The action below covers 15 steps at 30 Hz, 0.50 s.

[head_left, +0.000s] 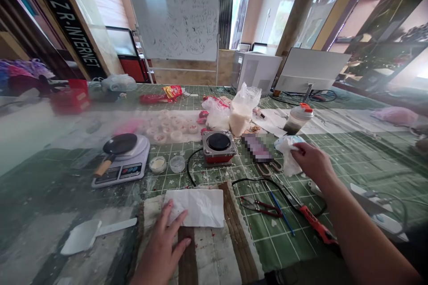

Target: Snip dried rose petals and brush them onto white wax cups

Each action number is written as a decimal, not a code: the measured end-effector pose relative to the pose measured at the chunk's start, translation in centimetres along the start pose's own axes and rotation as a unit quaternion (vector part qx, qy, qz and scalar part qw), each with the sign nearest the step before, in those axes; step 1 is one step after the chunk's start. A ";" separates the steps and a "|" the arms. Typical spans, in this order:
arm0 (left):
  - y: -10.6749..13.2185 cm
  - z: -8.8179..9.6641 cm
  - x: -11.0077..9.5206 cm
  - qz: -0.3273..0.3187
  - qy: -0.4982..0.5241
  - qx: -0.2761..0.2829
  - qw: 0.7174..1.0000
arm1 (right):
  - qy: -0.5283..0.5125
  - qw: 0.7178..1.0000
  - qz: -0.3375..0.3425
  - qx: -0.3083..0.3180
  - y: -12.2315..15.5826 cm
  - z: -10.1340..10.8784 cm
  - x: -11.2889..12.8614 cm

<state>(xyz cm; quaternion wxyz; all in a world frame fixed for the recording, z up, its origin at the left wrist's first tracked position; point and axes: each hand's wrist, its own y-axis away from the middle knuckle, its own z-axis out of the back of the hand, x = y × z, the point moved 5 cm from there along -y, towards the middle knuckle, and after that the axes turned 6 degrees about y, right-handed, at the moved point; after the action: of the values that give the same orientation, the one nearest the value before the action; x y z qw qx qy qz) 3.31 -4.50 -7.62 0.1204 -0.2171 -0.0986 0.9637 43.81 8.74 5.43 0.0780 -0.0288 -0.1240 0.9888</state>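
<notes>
My left hand [165, 242] rests with spread fingers on the edge of a folded white paper [200, 207]. Beneath the paper lies a striped cream and brown cloth [214, 254]. Further right, my right hand [310, 160] pinches a crumpled white tissue [290, 160] between thumb and fingers. The tissue hangs by a bluish plastic packet, partly hidden behind it. Scissors [264, 168] and a blurred-out phone [257, 147] lie left of that hand. Past the cloth stands a small red hot plate [220, 147] with a black top.
A small pan [120, 143] sits on a white scale [138, 164]. Two small cups stand near it. A soldering iron [317, 225], red snips [261, 205] and a blue stick lie at right. A white scoop [82, 238] is at left. Behind are bags of powder [240, 116] and a shaker bottle [299, 118].
</notes>
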 end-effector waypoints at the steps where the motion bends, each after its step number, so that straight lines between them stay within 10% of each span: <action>1: 0.2 0.2 -0.2 -0.010 -0.014 -0.016 1.000 | -0.004 1.000 0.024 -0.019 -0.4 1.1 1.5; 9: 2.3 0.5 -1.8 -0.128 -0.150 -0.077 0.977 | 0.017 0.940 0.334 0.064 -4.4 2.0 21.2; 15: 1.5 0.1 -0.9 -0.125 -0.130 -0.034 0.983 | 0.092 0.914 0.362 0.156 -6.8 -0.4 23.5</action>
<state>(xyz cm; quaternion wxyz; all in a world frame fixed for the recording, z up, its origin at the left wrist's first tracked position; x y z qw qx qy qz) 3.81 -6.24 -7.55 0.2191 -0.0802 -0.1722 0.9570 21.69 19.13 5.89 -0.2711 -0.1496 0.0584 0.9491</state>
